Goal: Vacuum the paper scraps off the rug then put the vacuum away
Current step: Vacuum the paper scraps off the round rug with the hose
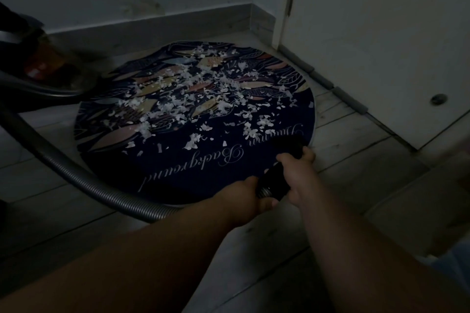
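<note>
1. Head view: a round dark rug (178, 160) lies on the floor, with white paper scraps (193, 89) strewn over its far half.
2. At the rug's near right edge, the left hand (244, 193) and right hand (297, 173) both clasp the black vacuum nozzle (277, 180).
3. The ribbed hose (84, 185) curves left to the vacuum body (38, 68).

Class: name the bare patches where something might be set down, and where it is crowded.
Free: the near lettered band of the round rug, between paper scraps and the left hand and right hand; floorboards between rug and door; floor nearer than the hose. Crowded: the rug's middle and far half; the left side by the vacuum body.
</note>
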Action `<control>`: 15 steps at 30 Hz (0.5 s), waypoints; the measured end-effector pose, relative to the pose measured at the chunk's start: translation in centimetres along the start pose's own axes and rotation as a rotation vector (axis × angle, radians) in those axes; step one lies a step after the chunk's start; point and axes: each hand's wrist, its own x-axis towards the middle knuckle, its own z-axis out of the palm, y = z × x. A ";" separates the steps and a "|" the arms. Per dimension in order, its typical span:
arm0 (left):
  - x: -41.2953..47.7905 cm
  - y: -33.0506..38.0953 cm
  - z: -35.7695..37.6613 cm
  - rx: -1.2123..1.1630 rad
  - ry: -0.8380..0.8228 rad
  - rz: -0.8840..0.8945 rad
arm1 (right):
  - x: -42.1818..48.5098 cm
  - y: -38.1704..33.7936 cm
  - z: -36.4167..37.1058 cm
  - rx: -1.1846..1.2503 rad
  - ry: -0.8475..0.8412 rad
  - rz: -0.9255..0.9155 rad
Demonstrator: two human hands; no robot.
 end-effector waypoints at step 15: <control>-3.3 -3.9 -0.4 -0.069 0.098 -0.051 | -2.1 1.4 4.4 -0.081 -0.110 0.046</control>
